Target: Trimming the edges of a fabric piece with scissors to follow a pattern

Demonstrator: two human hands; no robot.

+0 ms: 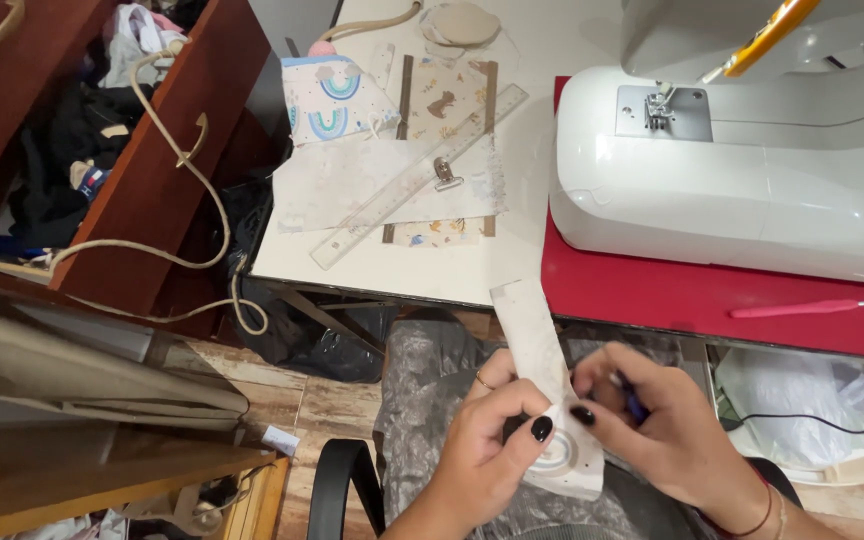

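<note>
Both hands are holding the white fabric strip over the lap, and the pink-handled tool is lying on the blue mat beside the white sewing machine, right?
Not quite: the mat is red, not blue. The head view shows both the left hand and right hand on the white fabric strip, and the pink-handled tool beside the white sewing machine.

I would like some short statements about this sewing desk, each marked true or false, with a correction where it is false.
1. Both hands hold a white fabric strip. True: left hand, right hand.
2. The sewing machine stands on a blue mat. False: the mat is red.
3. A clear ruler lies across fabric pieces on the table. True.
4. The pink tool is in the left hand. False: it lies on the mat.
5. The drawer at left is closed. False: it is open, with clothes inside.
</note>
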